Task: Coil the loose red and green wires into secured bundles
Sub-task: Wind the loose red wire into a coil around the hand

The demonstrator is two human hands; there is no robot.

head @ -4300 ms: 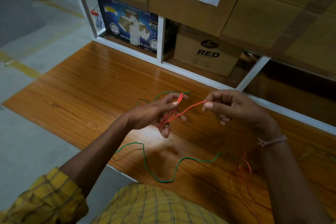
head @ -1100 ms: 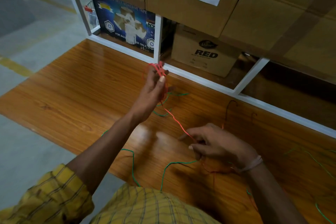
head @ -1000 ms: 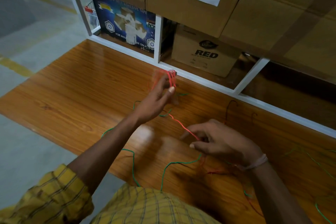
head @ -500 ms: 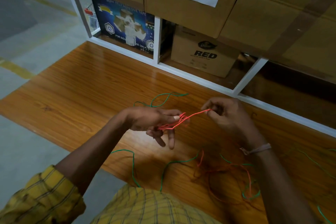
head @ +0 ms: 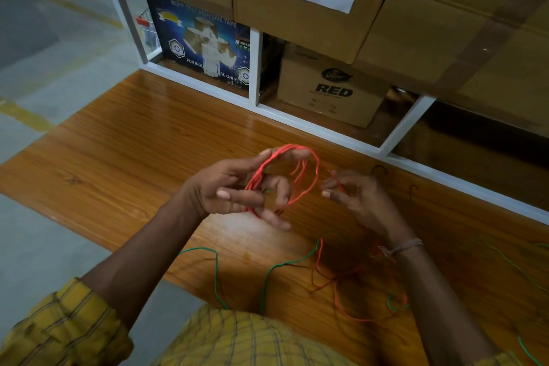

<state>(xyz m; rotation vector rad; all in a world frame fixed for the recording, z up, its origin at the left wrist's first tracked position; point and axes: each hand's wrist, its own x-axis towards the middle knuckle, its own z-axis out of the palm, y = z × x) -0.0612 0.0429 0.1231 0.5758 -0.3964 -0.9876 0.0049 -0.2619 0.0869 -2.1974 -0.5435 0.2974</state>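
Left hand [head: 234, 190] has the red wire coil [head: 285, 178] looped round its spread fingers, up above the counter [head: 124, 163]. Right hand [head: 353, 196] pinches the red tail just beside it. Green wire [head: 269, 272] lies loose on the near counter.

red wire [head: 285, 175] looped in a coil, green wire [head: 269, 272] loose on tabletop

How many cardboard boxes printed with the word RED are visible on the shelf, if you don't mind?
1. The RED cardboard box sits on the lower shelf, right of the blue adhesive tape box. Others may be hidden behind.
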